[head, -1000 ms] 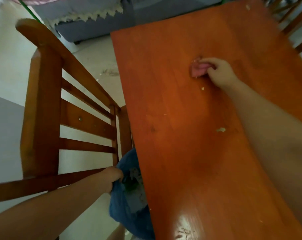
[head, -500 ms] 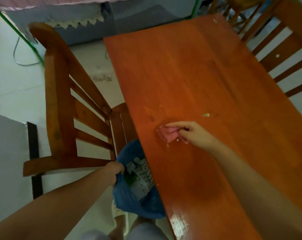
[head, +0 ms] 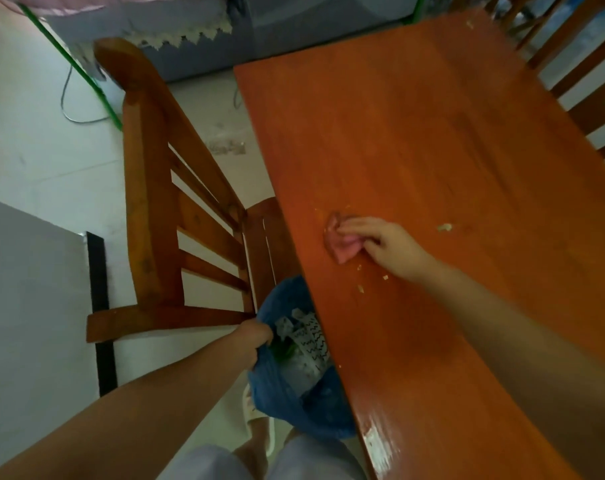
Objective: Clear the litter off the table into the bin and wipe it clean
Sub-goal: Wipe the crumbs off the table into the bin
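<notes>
A person's right hand (head: 385, 245) presses a crumpled pink cloth (head: 340, 242) onto the orange wooden table (head: 415, 133), fingers curled over it near the left edge. The left hand (head: 256, 339) grips the rim of a blue-lined bin (head: 294, 386), held just under that edge with wrappers inside. Small crumbs (head: 360, 289) lie just behind the cloth, and a larger scrap (head: 444, 227) sits well apart toward the table's middle; the risk is that a sweep scatters them past the bin's mouth onto the floor. A wooden chair (head: 152, 209) stands beside the table on pale tiles, a cable and green pole beyond.
</notes>
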The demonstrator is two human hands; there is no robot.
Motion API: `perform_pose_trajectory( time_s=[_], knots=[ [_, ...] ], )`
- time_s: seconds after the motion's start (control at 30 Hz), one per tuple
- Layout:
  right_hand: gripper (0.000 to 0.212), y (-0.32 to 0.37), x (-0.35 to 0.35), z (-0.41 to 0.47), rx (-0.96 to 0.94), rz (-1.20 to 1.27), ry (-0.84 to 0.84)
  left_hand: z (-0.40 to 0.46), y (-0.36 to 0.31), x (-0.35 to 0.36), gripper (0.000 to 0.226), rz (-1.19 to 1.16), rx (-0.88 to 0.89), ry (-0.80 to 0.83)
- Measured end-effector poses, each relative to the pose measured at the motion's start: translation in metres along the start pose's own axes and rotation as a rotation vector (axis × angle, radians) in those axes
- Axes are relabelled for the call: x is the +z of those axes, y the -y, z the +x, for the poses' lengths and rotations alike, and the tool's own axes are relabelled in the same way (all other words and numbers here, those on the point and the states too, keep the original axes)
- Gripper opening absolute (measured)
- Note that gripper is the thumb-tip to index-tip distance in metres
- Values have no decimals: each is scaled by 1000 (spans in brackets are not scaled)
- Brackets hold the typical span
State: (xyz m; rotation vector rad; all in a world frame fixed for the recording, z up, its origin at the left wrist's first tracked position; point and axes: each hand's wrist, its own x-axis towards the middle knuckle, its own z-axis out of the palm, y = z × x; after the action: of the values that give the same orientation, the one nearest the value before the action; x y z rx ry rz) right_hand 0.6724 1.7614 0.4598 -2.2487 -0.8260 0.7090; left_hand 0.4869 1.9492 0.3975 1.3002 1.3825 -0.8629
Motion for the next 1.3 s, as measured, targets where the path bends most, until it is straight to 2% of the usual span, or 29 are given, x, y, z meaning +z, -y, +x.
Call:
perform_pose_trajectory(
  time_s=[0.23, 0.37, 0.47, 0.63, 0.77, 0.9, 0.97, 1.03, 1.13, 1.3],
  knots=[
    [48, 38, 98, -114, 66, 164, -154, -4, 26, 1, 51, 44, 74, 24],
    [49, 73, 140, -145, 81, 293, -148, 2, 38, 0, 49, 65, 138, 9],
    [51, 85, 111, -145, 146, 393, -149, -9, 46, -2, 44, 36, 169, 14],
    [48, 42, 22, -116, 347, 361, -505, -10, 57, -6, 47, 13, 191, -1],
    [47, 22, 56, -135, 438, 152, -443, -21, 62, -7, 47, 21, 180, 5],
    [50, 61, 136, -175, 305, 71, -462, -26, 63, -10, 47, -10, 171, 12],
    [53, 81, 159, -183, 218, 112, -377, -25, 62, -10, 49, -26, 160, 29],
    [53, 88, 149, -173, 186, 207, -312, -26, 60, -10, 48, -47, 154, 32],
    [50, 84, 87, -122, 197, 291, -368, -31, 56, -12, 49, -59, 168, 35],
    [50, 64, -2, 36, 101, 105, -444, -28, 48, -11, 43, -83, 238, -9]
  ],
)
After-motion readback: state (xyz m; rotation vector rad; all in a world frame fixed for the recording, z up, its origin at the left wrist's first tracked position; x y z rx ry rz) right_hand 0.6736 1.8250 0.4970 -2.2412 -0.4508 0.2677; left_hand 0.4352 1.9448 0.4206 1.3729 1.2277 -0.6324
